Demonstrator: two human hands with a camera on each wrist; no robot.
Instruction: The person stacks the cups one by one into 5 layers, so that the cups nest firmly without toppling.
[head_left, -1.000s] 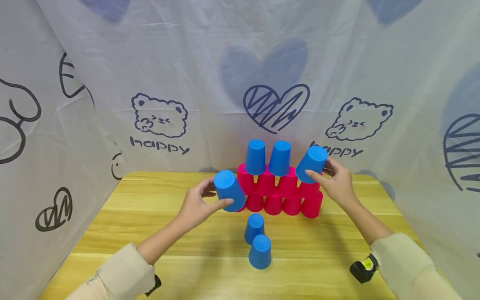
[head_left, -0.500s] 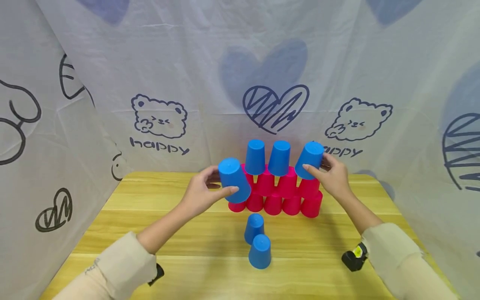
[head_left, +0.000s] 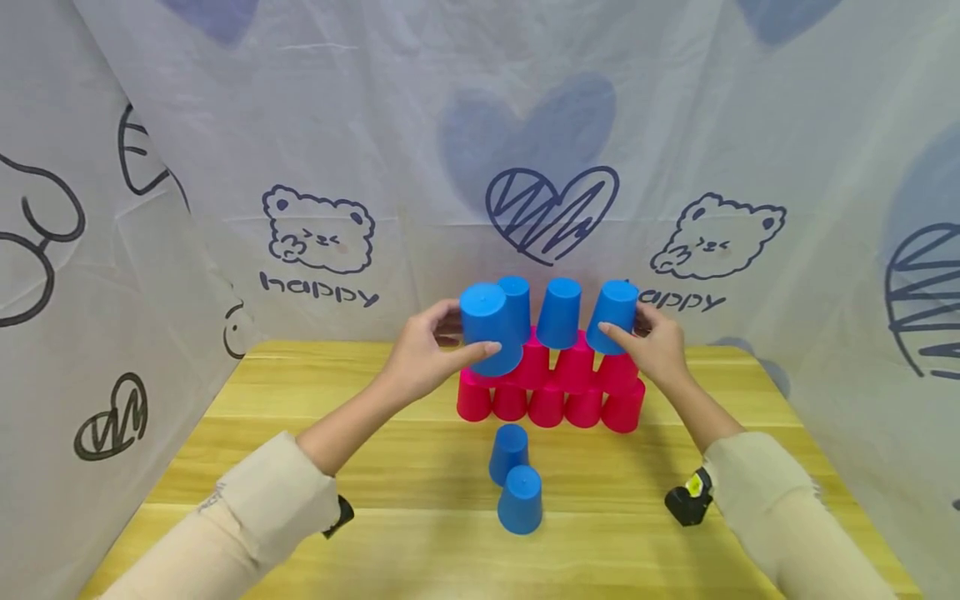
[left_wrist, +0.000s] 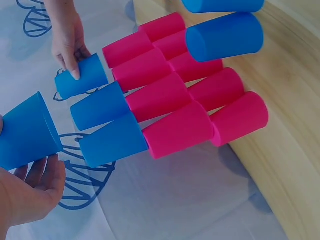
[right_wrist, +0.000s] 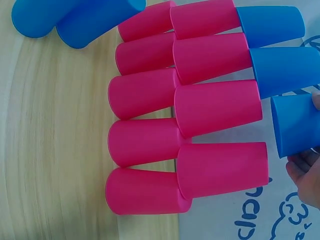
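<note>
My left hand (head_left: 427,350) grips an upside-down blue cup (head_left: 487,325), slightly tilted, with the thumb across its front. In the head view this cup overlaps the leftmost blue cup (head_left: 519,298) on the stack; the left wrist view shows them apart. My right hand (head_left: 660,343) holds another blue cup (head_left: 613,315) between thumb and fingers at the stack's right end. A narrow gap separates that cup from the pink cups (right_wrist: 217,107) in the right wrist view. Beside it a second blue cup (head_left: 558,315) stands on the upper pink row (head_left: 573,367), above the lower pink row (head_left: 547,407).
Two upside-down blue cups, one farther back (head_left: 509,454) and one nearer (head_left: 520,502), stand on the wooden table (head_left: 360,533) in front of the stack. A printed white cloth (head_left: 435,258) hangs close behind the table and along both sides.
My left hand has raised its blue cup and brought it rightward, up to the stack's top row. My right hand has shifted a little left, and its cup is now less tilted.
</note>
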